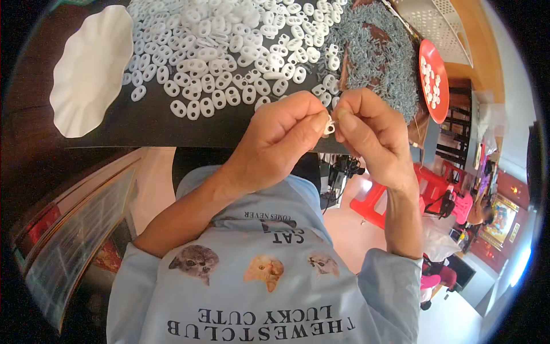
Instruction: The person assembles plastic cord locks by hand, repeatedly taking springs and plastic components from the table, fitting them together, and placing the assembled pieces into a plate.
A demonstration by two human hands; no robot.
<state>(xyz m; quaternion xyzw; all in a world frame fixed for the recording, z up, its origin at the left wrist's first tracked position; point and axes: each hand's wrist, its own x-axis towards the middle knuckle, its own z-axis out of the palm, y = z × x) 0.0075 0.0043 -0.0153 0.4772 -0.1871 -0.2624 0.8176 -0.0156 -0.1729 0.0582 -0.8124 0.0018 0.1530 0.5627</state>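
Near the front edge of the dark table, my left hand (281, 140) pinches a small white plastic two-holed piece (329, 128) between thumb and forefinger. My right hand (375, 137) meets it from the other side, thumb and forefinger pressed together at the piece's right edge. Whatever those right fingertips grip is too small and covered to make out. Just beyond both hands spreads a large heap of similar white two-holed pieces (220, 57). Behind my right hand lies a pile of small grey pieces (381, 63), thin and tangled-looking.
A white wavy-edged dish (91, 74) lies at the left of the dark table (154, 129). On the right, a red plate (433, 50) holds several small white pieces. A perforated light panel (438, 26) stands behind it. Red stools (369, 203) are on the floor below.
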